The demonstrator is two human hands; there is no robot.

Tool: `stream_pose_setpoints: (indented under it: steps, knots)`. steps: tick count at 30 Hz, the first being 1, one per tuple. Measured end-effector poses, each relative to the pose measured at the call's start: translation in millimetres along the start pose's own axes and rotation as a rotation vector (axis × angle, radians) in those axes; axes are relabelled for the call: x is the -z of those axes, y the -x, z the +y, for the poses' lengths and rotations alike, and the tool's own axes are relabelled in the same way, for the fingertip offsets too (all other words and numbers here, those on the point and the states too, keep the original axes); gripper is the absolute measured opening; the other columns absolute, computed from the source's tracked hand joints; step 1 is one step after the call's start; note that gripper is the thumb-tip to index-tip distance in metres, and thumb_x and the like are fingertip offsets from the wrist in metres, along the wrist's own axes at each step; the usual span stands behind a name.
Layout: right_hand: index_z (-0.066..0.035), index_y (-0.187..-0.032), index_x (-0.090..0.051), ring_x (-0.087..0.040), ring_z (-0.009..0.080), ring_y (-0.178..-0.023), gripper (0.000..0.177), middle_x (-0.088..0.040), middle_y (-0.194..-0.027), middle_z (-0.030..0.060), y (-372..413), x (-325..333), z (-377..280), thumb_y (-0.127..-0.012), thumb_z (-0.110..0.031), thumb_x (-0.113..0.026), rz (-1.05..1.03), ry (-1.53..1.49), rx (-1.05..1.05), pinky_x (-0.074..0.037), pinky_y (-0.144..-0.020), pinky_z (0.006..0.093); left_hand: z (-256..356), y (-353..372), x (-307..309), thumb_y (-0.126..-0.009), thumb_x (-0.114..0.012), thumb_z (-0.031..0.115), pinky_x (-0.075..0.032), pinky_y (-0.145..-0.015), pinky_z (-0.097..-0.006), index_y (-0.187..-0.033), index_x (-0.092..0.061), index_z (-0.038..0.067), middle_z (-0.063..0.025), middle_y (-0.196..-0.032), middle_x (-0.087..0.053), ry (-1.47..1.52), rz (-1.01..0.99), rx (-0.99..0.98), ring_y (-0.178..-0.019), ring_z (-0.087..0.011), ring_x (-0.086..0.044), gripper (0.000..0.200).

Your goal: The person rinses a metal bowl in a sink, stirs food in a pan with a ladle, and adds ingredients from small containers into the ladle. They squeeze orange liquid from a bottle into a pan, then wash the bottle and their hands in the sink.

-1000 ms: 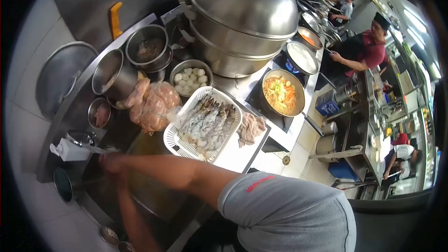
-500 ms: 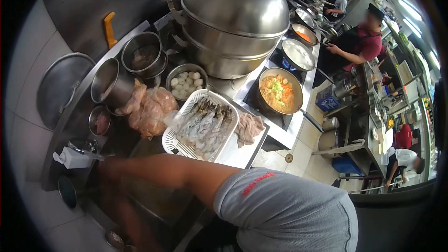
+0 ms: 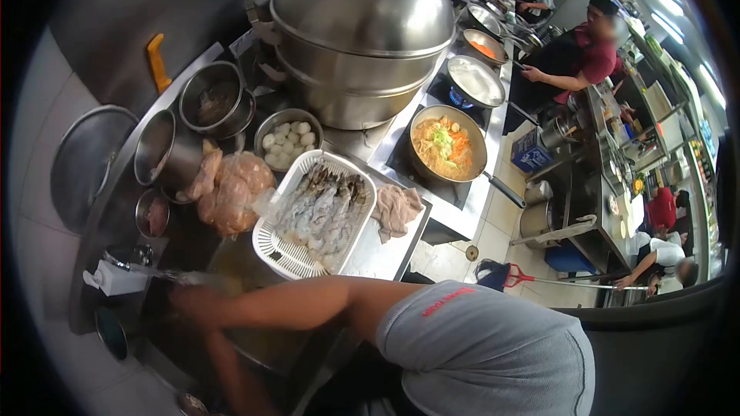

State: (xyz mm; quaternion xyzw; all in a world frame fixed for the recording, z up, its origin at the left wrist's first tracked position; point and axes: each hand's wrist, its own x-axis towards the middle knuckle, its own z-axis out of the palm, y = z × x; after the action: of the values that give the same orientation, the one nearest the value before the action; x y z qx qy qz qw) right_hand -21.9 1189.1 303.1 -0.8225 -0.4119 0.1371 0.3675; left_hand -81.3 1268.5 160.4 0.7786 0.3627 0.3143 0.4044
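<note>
My right hand (image 3: 193, 300) is under the tap (image 3: 127, 256) at the sink, where a stream of water runs over it. Motion blurs its fingers, so their pose does not show. My left hand (image 3: 210, 331) comes up from below and meets the right one; its fingers are smeared and partly hidden. I can make out nothing held in either hand. Above my right forearm stands a white plastic basket (image 3: 266, 250) of raw shrimp (image 3: 320, 208). A clear bag of raw chicken (image 3: 233, 192) lies beside the basket.
Steel pots (image 3: 212, 100) and a bowl of peeled eggs (image 3: 289, 145) line the back. A large steamer (image 3: 354, 38) stands by the stove. A pan of noodles and vegetables (image 3: 447, 146) and a pan over blue flame (image 3: 475, 81) sit on burners. A co-worker (image 3: 574, 62) stands beyond.
The whole view has shifted slightly to the left. My hands stay together by the tap, still blurred. A red-headed tool on a pole has come into view on the right.
</note>
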Motion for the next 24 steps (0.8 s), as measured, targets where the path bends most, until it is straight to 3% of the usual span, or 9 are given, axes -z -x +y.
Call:
stream_pose_setpoints:
  steps: [1,8,12,15,17,19,21,22,24]
  knots:
    - [-0.008,-0.111,-0.061,-0.064,0.028,-0.084,0.031,-0.061,-0.106,0.0143,1.3,-10.7,0.7,-0.083,-0.019,-0.055,-0.009,0.072,-0.06,-0.052,-0.063,0.0418,0.3,3.0,-1.1,-0.063,-0.076,0.009,-0.045,-0.092,-0.0377,-0.121,-0.048,-0.001,-0.0133,-0.114,-0.055,0.014,-0.004,0.004,-0.105,-0.0262,-0.055,0.065]
    - [-0.005,-0.113,-0.058,-0.066,0.032,-0.085,0.031,-0.063,-0.093,0.0172,55.2,15.7,-7.8,-0.086,-0.017,-0.051,0.242,0.214,-0.142,-0.052,-0.068,0.0418,-9.7,17.6,3.6,-0.063,-0.076,0.007,-0.045,-0.092,-0.0372,-0.122,-0.048,-0.001,-0.013,-0.114,-0.055,0.068,-0.069,0.026,-0.104,-0.0255,-0.056,0.066]
    - [-0.003,-0.114,-0.056,-0.066,0.0342,-0.085,0.03,-0.065,-0.086,0.0189,79.2,15.6,-16.2,-0.087,-0.016,-0.049,0.517,0.341,-0.293,-0.052,-0.071,0.0418,-8.6,-4.6,6.0,-0.062,-0.076,0.005,-0.045,-0.092,-0.0369,-0.122,-0.048,-0.001,-0.0128,-0.114,-0.056,0.052,-0.135,-0.045,-0.104,-0.0252,-0.056,0.066]
    - [-0.002,-0.118,-0.052,-0.065,0.0352,-0.09,0.04,-0.063,-0.098,0.0221,101.5,42.2,-1.3,-0.08,-0.012,-0.056,0.147,-0.359,-0.254,-0.053,-0.074,0.0413,-16.8,-28.4,-5.3,-0.061,-0.076,0.002,-0.046,-0.091,-0.036,-0.123,-0.047,-0.002,-0.0121,-0.113,-0.057,-0.173,0.029,0.059,-0.102,-0.0245,-0.057,0.069]
    - [-0.002,-0.119,-0.051,-0.065,0.0356,-0.092,0.043,-0.062,-0.103,0.0232,106.4,83.7,18.2,-0.077,-0.011,-0.058,0.039,-0.573,-0.243,-0.053,-0.075,0.0411,-2.0,-26.2,-19.0,-0.061,-0.076,0.002,-0.046,-0.092,-0.0363,-0.122,-0.049,-0.002,-0.012,-0.111,-0.058,-0.067,-0.002,0.042,-0.102,-0.0244,-0.057,0.067]
    - [-0.001,-0.109,-0.057,-0.061,0.0368,-0.098,0.035,-0.061,-0.103,0.0238,116.8,153.0,16.4,-0.078,-0.016,-0.059,-0.659,-0.234,0.222,-0.051,-0.08,0.042,-5.3,-4.7,-5.2,-0.061,-0.076,0.002,-0.046,-0.092,-0.0367,-0.121,-0.05,-0.001,-0.0119,-0.109,-0.059,0.004,-0.024,0.063,-0.102,-0.0244,-0.058,0.066]
    - [0.0,-0.106,-0.058,-0.06,0.0369,-0.099,0.032,-0.06,-0.103,0.0239,127.7,171.0,19.7,-0.08,-0.018,-0.058,-0.485,-0.237,0.281,-0.051,-0.081,0.0425,-12.2,-22.3,-9.8,-0.06,-0.077,0.002,-0.047,-0.089,-0.0359,-0.116,-0.054,0.0,-0.0116,-0.107,-0.061,-0.036,-0.172,-0.15,-0.099,-0.0241,-0.059,0.061]
    - [0.001,-0.103,-0.06,-0.059,0.0371,-0.101,0.03,-0.06,-0.103,0.024,131.5,170.5,19.3,-0.082,-0.021,-0.057,-0.336,-0.268,0.323,-0.05,-0.082,0.043,44.7,-10.8,-13.6,-0.061,-0.077,0.006,-0.047,-0.088,-0.036,-0.112,-0.056,0.001,-0.0117,-0.105,-0.062,-0.26,-0.121,-0.344,-0.095,-0.0252,-0.06,0.056]
    - [0.0,-0.103,-0.059,-0.06,0.0382,-0.098,0.03,-0.057,-0.11,0.0221,137.3,127.0,50.0,-0.084,-0.023,-0.056,-0.643,-0.252,0.396,-0.05,-0.083,0.045,-10.4,-24.3,-19.1,-0.063,-0.077,0.012,-0.047,-0.09,-0.0365,-0.112,-0.057,0.003,-0.0128,-0.105,-0.062,-0.095,-0.032,0.128,-0.097,-0.0269,-0.061,0.054]
